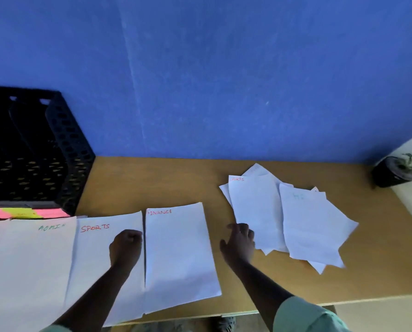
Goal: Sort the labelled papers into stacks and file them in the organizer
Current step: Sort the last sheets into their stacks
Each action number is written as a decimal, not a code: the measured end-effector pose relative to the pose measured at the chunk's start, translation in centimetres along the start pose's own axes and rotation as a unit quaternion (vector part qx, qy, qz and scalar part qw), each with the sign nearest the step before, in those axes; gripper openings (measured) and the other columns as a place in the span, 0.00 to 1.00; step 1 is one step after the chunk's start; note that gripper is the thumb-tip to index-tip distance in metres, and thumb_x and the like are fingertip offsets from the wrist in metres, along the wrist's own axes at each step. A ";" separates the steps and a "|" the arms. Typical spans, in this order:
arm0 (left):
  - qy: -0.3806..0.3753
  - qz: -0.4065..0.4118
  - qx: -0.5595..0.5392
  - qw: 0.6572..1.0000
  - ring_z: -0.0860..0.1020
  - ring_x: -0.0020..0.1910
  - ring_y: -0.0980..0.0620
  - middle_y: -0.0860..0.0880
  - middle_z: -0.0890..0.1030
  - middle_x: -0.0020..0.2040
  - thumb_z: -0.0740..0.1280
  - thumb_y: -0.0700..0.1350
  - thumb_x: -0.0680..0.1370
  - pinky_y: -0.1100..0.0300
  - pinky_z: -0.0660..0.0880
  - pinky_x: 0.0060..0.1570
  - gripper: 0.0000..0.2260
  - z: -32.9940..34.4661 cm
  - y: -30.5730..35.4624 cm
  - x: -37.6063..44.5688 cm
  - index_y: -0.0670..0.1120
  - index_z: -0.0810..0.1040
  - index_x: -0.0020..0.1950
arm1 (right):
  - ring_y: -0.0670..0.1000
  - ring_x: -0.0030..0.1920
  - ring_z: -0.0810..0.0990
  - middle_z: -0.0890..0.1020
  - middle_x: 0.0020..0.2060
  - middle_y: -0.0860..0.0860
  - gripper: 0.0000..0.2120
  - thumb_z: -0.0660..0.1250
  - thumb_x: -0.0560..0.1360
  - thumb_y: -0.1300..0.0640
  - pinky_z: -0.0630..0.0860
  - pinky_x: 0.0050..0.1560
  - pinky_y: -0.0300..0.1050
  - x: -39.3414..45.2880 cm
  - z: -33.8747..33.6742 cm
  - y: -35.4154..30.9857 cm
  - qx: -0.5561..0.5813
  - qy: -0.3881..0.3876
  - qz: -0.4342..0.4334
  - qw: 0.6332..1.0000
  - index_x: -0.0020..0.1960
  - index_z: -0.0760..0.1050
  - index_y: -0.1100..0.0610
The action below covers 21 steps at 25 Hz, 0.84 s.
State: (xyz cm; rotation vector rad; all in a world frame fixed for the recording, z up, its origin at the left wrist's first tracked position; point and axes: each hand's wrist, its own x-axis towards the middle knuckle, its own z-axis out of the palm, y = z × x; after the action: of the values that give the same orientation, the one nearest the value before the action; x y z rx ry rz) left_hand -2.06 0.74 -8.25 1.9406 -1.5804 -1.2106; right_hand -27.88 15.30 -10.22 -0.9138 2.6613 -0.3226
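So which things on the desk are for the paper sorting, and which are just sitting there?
For the job:
- ADMIN sheet
- SPORTS sheet
- FINANCE sheet
- loose pile of papers
- black organizer
- left hand, resting on the SPORTS sheet
- right hand, at the edge of the loose pile

Just sitting there:
- small potted plant
- pink and yellow notes
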 end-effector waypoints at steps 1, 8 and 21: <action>-0.009 -0.004 -0.010 1.000 0.82 0.45 0.45 0.49 0.85 0.43 0.64 0.42 0.75 0.49 0.78 0.51 0.08 2.1 1.0 -0.9 0.49 0.82 0.42 | 0.55 0.72 0.66 0.69 0.70 0.48 0.27 0.70 0.72 0.55 0.71 0.67 0.51 0.9 -0.6 2.8 -0.058 0.000 -0.008 0.998 0.69 0.70 0.47; -0.092 -0.051 -0.081 0.991 0.84 0.39 0.48 0.50 0.85 0.38 0.67 0.42 0.76 0.55 0.78 0.42 0.06 12.7 5.0 -6.4 0.49 0.82 0.42 | 0.50 0.65 0.77 0.77 0.67 0.44 0.18 0.60 0.81 0.57 0.76 0.58 0.45 4.9 -3.7 12.4 -0.100 -0.017 -0.183 0.978 0.67 0.77 0.46; -0.143 -0.098 -0.173 0.970 0.80 0.52 0.37 0.40 0.82 0.54 0.68 0.39 0.78 0.38 0.79 0.54 0.03 17.8 10.5 -8.3 0.43 0.80 0.51 | 0.41 0.49 0.80 0.83 0.48 0.41 0.16 0.71 0.73 0.36 0.77 0.49 0.35 0.9 -6.5 11.3 0.163 -0.071 -0.367 0.913 0.46 0.82 0.49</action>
State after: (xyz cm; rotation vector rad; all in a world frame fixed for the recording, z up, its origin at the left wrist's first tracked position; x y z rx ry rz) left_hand -22.61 9.33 -7.57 1.7832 -1.2109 -1.7830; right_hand -37.20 24.20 -7.85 -1.7035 1.9417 -0.7966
